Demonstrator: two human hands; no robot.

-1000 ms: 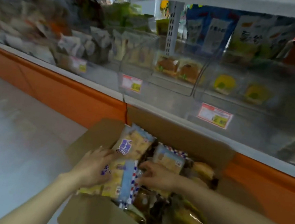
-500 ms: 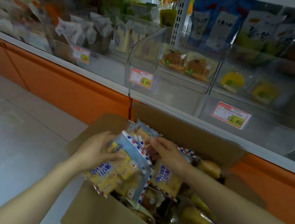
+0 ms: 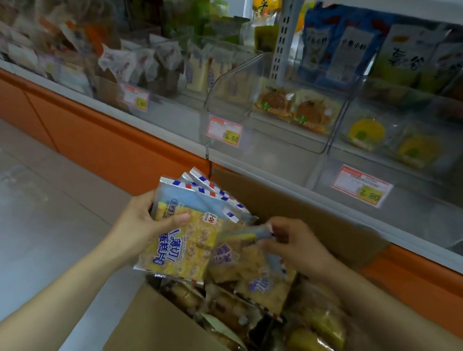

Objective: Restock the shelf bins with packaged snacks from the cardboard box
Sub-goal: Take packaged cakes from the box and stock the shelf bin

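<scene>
Left hand (image 3: 139,230): curled round a fanned stack of snack packets (image 3: 182,240), thumb across the front, long sides upright. Right hand (image 3: 294,246): pinching the top edge of another packet (image 3: 243,254), just beside the stack. Both above the cardboard box (image 3: 171,342); shelf bins (image 3: 277,113) ahead and higher.

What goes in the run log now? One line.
left hand: holds sliced-cake packets | right hand: pinches single packet | above cardboard box

One wide-angle camera, worn on the head, looks forward and down. It faces the clear plastic shelf bins (image 3: 280,158) across the top. The open brown cardboard box (image 3: 171,342) is close beneath, and the left hand (image 3: 139,228) and right hand (image 3: 300,250), gripping yellow-and-blue plastic snack packets (image 3: 181,245), are near at centre.
</scene>
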